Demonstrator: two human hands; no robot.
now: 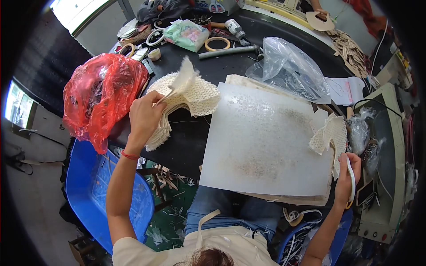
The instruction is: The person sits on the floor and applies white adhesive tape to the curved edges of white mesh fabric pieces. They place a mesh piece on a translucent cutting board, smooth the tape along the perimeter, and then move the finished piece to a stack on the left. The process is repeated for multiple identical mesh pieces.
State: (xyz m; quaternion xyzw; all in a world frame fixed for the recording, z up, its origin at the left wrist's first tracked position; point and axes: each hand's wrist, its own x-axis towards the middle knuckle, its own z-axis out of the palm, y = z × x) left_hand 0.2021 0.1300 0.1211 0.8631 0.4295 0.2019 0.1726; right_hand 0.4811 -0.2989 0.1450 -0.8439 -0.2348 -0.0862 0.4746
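On the left, my left hand (147, 111) is closed in a pinch on a thin pale piece with a wispy end (185, 74); its exact kind is unclear. Just beyond and below it lies a stack of curved cream mesh fabric pieces (202, 95). Over at the right, my right hand (347, 179) is closed around a narrow white ring (351, 175) that looks like a tape roll. Its fingers also meet the lower end of another cream mesh piece (333, 133), which lies across the right edge of a translucent white sheet (262, 137).
A red plastic bag (104, 95) sits left, above a blue tub (95, 186). Clear plastic bags (293, 66), a hammer (228, 52) and a tan tape roll (217, 43) lie on the black table's far side. A grey-green machine (384, 164) stands right. Another person's hand (320, 14) shows far right.
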